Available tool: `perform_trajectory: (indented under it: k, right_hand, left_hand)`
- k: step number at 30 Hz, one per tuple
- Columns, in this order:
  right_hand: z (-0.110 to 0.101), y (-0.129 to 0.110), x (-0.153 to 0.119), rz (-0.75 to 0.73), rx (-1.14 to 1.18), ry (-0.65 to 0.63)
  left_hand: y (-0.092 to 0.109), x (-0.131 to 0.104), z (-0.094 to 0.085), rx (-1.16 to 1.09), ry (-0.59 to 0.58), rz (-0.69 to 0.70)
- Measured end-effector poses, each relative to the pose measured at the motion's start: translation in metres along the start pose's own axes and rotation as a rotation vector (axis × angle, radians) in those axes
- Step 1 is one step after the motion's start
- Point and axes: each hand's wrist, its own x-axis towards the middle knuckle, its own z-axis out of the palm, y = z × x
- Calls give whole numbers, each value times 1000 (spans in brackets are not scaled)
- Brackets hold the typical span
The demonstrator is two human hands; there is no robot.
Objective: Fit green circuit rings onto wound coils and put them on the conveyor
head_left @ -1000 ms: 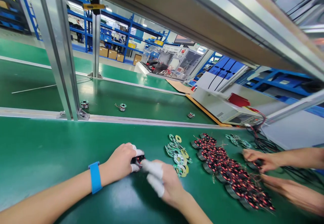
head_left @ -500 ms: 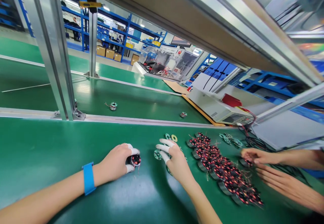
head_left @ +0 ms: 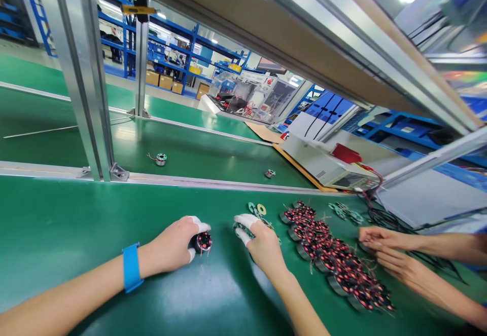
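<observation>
Left hand (head_left: 173, 244) pinches wound stator (head_left: 203, 241), lower centre, on bench (head_left: 57, 224). Right hand (head_left: 262, 242) spread over green ring boards (head_left: 255, 209). Stator likely small, rigid, dense; windings delicate: hold by outer rim.

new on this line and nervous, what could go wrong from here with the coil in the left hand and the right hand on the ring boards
1. The wound coil sits in a fingertip grip of the left hand; its loose lead wires could snag or bend.
2. The right hand rests on the heaped ring boards, so it might scatter them or lift two.
3. A co-worker's hands work the same row of coils; elbows could collide.
</observation>
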Motion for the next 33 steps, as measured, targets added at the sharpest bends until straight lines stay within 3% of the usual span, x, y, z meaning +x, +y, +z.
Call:
perform_trajectory:
  k: [6, 12, 19, 23, 26, 29, 33]
  right_hand:
    - [-3, -27, -1, -69, 303, 111]
    - [-9, -61, -5, -178, 352, 146]
    - [-9, -68, -10, -154, 321, 95]
    - [-6, -59, -8, -31, 341, 113]
    - [-4, -50, -3, 151, 458, 76]
    - [0, -46, 1, 268, 611, -36]
    - [8, -53, 2, 280, 776, -223]
  left_hand:
    - [17, 5, -5, -30, 222, 13]
    - [31, 5, 1, -11, 191, 16]
    - [30, 8, -6, -246, 186, -111]
    - [24, 6, -4, 4, 245, -88]
    - [15, 5, 2, 295, 194, -93]
    - [8, 5, 8, 396, 120, -86]
    - [4, 7, 12, 457, 114, -79]
